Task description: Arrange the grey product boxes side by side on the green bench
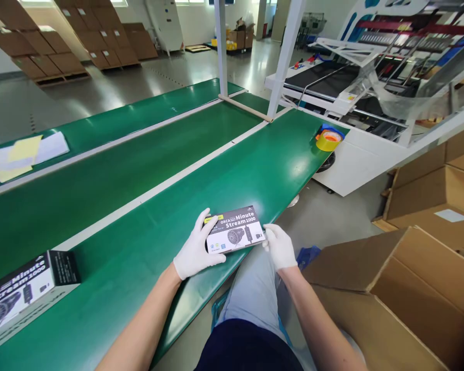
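Note:
A printed product box (235,234), black above and white below, reads "ORCA Minute Stream 1000" and shows a round fan-like device. It is held over the near edge of the green table. My left hand (199,245), in a white glove, grips its left end, with fingers over the top and the thumb along the lower edge. At the box's right end, my gloved right hand (279,246) pinches the lower corner with fingers bent. Another box (27,288) with the same print stands on the table at the far left.
Rolls of tape (328,139) sit at the green table's (139,257) far right corner. Open cartons (371,288) stand on the floor to my right. White posts (286,56) rise beyond the middle belt, near a white machine (355,98). Papers (31,154) lie at left.

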Available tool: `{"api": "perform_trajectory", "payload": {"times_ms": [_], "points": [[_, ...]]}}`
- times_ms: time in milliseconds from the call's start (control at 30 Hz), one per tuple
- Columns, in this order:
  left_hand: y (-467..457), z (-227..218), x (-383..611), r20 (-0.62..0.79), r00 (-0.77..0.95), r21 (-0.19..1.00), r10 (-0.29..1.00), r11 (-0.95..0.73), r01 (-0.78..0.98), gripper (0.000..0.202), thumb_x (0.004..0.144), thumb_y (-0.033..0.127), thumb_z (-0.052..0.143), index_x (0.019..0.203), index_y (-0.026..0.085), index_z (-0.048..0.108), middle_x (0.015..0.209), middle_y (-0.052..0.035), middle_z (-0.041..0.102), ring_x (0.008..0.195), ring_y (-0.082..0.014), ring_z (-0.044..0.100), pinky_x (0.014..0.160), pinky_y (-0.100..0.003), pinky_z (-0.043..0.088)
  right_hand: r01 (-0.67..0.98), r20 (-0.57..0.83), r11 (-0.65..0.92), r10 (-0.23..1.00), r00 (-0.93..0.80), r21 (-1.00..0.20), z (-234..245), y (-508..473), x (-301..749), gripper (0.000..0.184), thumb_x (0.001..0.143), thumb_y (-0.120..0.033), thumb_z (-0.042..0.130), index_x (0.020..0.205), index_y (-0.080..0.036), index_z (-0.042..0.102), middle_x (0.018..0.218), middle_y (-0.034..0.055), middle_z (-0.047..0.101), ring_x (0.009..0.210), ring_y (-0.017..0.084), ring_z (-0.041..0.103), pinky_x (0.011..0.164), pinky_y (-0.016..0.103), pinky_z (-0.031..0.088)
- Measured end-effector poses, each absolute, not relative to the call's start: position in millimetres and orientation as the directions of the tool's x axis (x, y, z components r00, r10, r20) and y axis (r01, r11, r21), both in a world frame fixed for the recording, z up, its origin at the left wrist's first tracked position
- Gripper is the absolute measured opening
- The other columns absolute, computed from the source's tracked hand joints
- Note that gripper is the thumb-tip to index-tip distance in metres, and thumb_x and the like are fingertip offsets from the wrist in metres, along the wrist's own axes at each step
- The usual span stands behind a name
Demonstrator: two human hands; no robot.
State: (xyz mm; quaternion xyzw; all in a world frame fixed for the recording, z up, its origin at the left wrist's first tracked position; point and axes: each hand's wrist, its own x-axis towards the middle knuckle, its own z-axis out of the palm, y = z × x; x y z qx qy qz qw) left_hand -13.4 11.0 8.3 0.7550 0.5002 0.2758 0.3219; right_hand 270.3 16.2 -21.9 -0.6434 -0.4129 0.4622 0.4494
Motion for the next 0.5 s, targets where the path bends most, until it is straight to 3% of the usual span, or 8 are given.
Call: {"api": "perform_trajectory", "payload": {"times_ms": [67,167,333,433,500], "points": [[11,9,-16,0.08,0.378,0.756,0.922,-0.303,0.58,0.126,0.065,0.066,0.088,0.165,0.031,0.019,0.171,-0.0135,-0.01,0.156,-0.0468,0.013,0.126,-0.064,0.025,-0.057,-0.252,-0.245,0.94,0.231,-0.968,-32,0,270,0.05,0.084,-0.054,0.061,0.114,-0.014,0.065,0.079,0.0046,0.07,0.064,0.016,0.06,0.062,0.031,0.048],[10,11,-18,0.092,0.411,0.732,0.907,-0.342,0.59,0.13,0.066,0.066,0.088,0.165,0.032,0.011,0.171,-0.0152,-0.009,0.156,-0.0471,0.012,0.124,-0.065,0.026,-0.222,-0.271,-0.22,0.933,0.236,-0.95,-35,-25,266,0.047,0.085,-0.051,0.068,0.116,-0.014,0.068,0.105,0.0114,0.073,0.084,0.019,0.068,0.075,0.033,0.055],[6,22,-17,0.192,0.437,0.672,0.879,-0.443,0.594,0.113,0.076,0.057,0.084,0.163,0.03,0.018,0.163,-0.019,0.02,0.152,-0.0439,0.025,0.122,-0.066,0.032,-0.15,-0.307,-0.285,0.939,0.154,-0.947,-5,-43,263,0.05,0.098,-0.057,0.054,0.127,-0.019,0.067,0.123,0.0104,0.071,0.109,0.024,0.066,0.096,0.038,0.053],[3,29,-14,0.235,0.447,0.633,0.863,-0.485,0.604,0.111,0.076,0.048,0.087,0.163,0.031,0.02,0.16,-0.0185,0.024,0.15,-0.0431,0.03,0.12,-0.065,0.036,-0.031,-0.293,-0.292,0.947,0.13,-0.956,12,-48,268,0.045,0.101,-0.054,0.051,0.127,-0.021,0.067,0.127,0.0063,0.07,0.12,0.023,0.062,0.109,0.037,0.046],[3,32,-13,0.238,0.45,0.613,0.86,-0.493,0.618,0.112,0.075,0.043,0.088,0.163,0.033,0.019,0.16,-0.0179,0.024,0.15,-0.0431,0.031,0.12,-0.065,0.037,-0.004,-0.303,-0.305,0.944,0.133,-0.952,18,-50,270,0.041,0.101,-0.05,0.052,0.127,-0.022,0.067,0.128,0.0049,0.07,0.12,0.022,0.063,0.109,0.035,0.046]]}}
